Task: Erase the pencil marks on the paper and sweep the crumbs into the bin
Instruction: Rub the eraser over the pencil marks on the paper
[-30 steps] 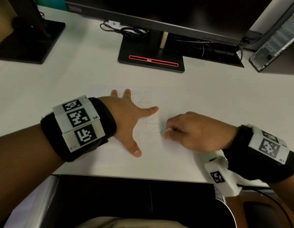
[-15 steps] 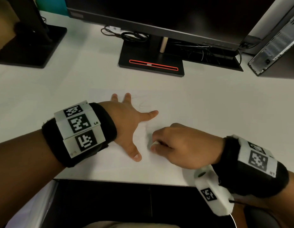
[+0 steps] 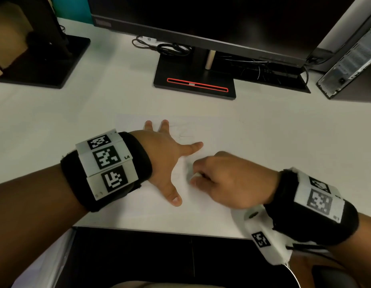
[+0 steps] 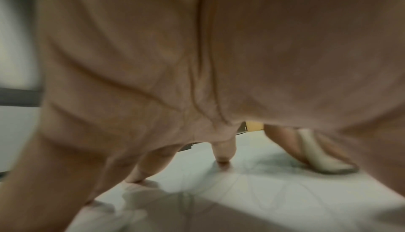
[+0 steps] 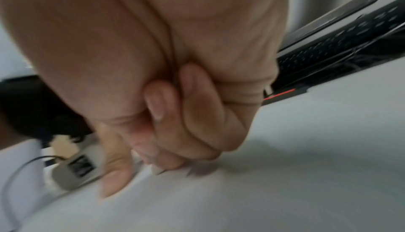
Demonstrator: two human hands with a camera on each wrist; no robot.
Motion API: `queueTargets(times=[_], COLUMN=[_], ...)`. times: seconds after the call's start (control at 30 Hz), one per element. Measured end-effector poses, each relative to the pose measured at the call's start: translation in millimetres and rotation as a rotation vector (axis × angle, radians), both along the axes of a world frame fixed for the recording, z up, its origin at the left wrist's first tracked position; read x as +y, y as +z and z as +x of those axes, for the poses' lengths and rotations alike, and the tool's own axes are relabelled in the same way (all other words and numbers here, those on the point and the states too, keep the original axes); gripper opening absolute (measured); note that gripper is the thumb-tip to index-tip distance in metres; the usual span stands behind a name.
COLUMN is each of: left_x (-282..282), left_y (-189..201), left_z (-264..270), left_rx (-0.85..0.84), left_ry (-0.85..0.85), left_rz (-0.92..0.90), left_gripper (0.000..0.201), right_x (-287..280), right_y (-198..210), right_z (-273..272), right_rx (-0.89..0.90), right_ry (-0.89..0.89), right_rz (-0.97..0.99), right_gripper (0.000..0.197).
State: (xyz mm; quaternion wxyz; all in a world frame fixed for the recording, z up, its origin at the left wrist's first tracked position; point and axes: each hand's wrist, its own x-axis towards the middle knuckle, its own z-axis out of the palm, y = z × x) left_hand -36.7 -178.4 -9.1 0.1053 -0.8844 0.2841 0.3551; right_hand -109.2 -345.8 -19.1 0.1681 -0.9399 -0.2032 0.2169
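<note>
A white paper (image 3: 201,204) lies on the white desk with faint pencil marks (image 3: 184,132) on it. My left hand (image 3: 166,154) presses flat on the sheet, fingers spread; its fingertips (image 4: 223,159) bear down on the paper (image 4: 252,192). Just right of it, my right hand (image 3: 222,179) pinches a small white eraser (image 3: 196,175) whose end touches the sheet between my left thumb and forefinger. The left wrist view shows the eraser (image 4: 317,156) tilted with its tip on the paper. In the blurred right wrist view my right hand (image 5: 186,114) is curled.
A black monitor stand (image 3: 195,84) with a red stripe stands behind the paper, cables (image 3: 172,48) beside it. Another black base (image 3: 41,59) is at the far left and a computer case (image 3: 350,65) at the far right. A dark box shape (image 3: 139,256) sits below the desk's front edge.
My right hand slid the eraser left and toward me across the paper, closer to my left thumb, then slightly back. The left hand stayed pressed flat.
</note>
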Motion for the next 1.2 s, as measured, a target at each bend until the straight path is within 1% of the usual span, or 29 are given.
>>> queueTargets(times=[0.07,0.2,0.37,0.5,0.63,0.7,0.8,0.93,1.07,1.13,1.2], left_x=[0,0,-2,0,1,0,0,-1,0,1,2], left_y=[0,2,5,1,-1,-1,-1,-2,-2,-3,-3], left_z=[0,-1,-3,0,0,0,1,1,1,1,0], left_rx=[0.005,0.008,0.001,0.02,0.025,0.03,0.035,0.032,0.048,0.048,0.047], left_ry=[-0.004,-0.003,-0.035,0.003,0.009,0.015,0.015,0.015,0.022,0.022,0.023], left_rz=[-0.002,-0.004,-0.016,-0.016,-0.028,-0.03,-0.019,-0.031,-0.032,-0.04,-0.042], left_gripper=[0.135,0.134,0.131,0.134,0.136,0.136,0.136,0.135,0.136,0.136,0.136], right_x=[9,-1,10,-10,2,-8,-19,-7,-26,-19,-11], right_y=[-1,2,-1,1,-1,1,3,0,3,2,0], right_z=[-6,11,0,18,-2,3,17,4,20,15,6], right_rx=[0.039,0.009,0.035,-0.012,0.029,0.032,-0.016,0.035,0.008,-0.006,0.017], right_ry=[0.034,-0.029,0.042,-0.048,0.04,0.012,-0.051,0.037,-0.06,-0.023,0.026], right_rz=[0.013,0.012,0.017,0.003,0.005,-0.015,-0.039,-0.024,-0.036,-0.037,-0.035], right_gripper=[0.036,0.035,0.035,0.034,0.035,0.034,0.035,0.036,0.035,0.036,0.036])
